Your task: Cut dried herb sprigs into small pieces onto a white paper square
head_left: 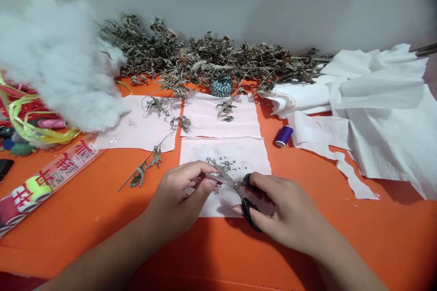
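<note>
My right hand has its fingers through the black handles of a pair of scissors, with the blades parted and pointing left. Thumb and fingers of my left hand are pinched together right at the blades; what lies between them is too small and hidden to make out. Below both hands is a pale cloth-like sheet, strewn with small dark dried leaf bits. To the left, a dried leafy sprig rests on the orange table.
Dried plant stalks line the wall, with a ball of black-and-white cord before them. Fluffy white stuffing, yellow ribbon and packaged thread spools are left. Right are a purple thread spool and white sheets.
</note>
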A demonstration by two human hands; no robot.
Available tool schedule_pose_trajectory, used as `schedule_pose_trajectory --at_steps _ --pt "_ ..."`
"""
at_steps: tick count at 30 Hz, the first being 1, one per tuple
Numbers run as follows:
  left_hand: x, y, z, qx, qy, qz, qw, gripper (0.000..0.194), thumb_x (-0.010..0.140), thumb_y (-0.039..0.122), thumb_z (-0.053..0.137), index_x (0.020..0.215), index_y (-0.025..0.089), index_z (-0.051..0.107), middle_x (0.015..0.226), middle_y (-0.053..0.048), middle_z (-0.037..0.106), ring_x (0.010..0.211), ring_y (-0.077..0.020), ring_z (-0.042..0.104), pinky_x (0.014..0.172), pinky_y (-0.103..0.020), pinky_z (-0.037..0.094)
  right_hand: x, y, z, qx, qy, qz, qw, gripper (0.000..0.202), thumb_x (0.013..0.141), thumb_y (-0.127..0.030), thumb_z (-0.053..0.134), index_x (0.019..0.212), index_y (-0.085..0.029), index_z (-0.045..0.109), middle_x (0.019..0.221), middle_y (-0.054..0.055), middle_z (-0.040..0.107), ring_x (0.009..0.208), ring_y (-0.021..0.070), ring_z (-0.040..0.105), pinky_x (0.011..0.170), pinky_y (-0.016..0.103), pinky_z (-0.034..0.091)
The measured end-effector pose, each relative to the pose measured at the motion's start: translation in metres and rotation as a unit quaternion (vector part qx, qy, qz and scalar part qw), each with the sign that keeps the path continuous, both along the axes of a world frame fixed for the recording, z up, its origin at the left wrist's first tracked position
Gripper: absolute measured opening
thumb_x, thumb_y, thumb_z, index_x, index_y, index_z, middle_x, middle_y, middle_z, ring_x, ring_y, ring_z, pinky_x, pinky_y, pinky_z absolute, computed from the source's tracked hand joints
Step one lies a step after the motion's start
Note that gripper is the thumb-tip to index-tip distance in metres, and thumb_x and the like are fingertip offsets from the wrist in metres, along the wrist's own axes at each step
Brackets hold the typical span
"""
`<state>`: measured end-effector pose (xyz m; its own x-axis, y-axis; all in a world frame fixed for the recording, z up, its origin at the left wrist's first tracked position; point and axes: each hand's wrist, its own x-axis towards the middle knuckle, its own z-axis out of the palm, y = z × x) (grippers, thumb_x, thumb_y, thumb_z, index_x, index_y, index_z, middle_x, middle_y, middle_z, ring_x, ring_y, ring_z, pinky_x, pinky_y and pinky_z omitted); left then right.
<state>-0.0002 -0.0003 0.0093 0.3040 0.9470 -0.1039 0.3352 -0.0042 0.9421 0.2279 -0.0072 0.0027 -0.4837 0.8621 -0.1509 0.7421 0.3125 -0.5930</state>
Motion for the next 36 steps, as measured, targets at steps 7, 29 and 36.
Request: schedule_pose_trajectory --at_steps 7,29,36 --pt "0.001 0.002 0.003 -0.002 0.028 -0.005 1.0 0.021 0.094 0.028 0.051 0.086 0.016 0.066 0.077 -0.004 0.071 0.073 -0.017 0.069 0.066 -0.024 0.053 0.003 0.0 -0.002 -0.006 0.008 0.006 1.0 0.022 0.083 -0.025 0.056 0.073 -0.023 0.036 0.059 -0.005 0.046 0.051 0.0116 0.04 0.05 0.024 0.023" --pt "0.0 0.004 -0.003 -0.054 -0.015 0.011 0.998 0.013 0.091 0.021 0.056 0.091 0.019 0.069 0.08 0.001 0.075 0.074 -0.0111 0.073 0.067 -0.015 0.055 0.011 0.004 0.002 -0.027 -0.017 0.025 0.999 0.019 0.085 -0.028 0.055 0.075 -0.023 0.039 0.062 -0.005 0.047 0.053 0.0119 0.04 0.052 0.025 0.025" --pt "0.0 0.004 -0.001 -0.029 0.008 0.006 1.0 0.012 0.09 0.02 0.056 0.087 0.019 0.068 0.077 0.002 0.075 0.073 -0.012 0.073 0.065 -0.016 0.054 0.013 0.004 0.002 -0.032 -0.023 0.032 0.999 0.016 0.085 -0.027 0.053 0.075 -0.022 0.042 0.063 -0.004 0.049 0.054 0.0122 0.042 0.053 0.025 0.025"
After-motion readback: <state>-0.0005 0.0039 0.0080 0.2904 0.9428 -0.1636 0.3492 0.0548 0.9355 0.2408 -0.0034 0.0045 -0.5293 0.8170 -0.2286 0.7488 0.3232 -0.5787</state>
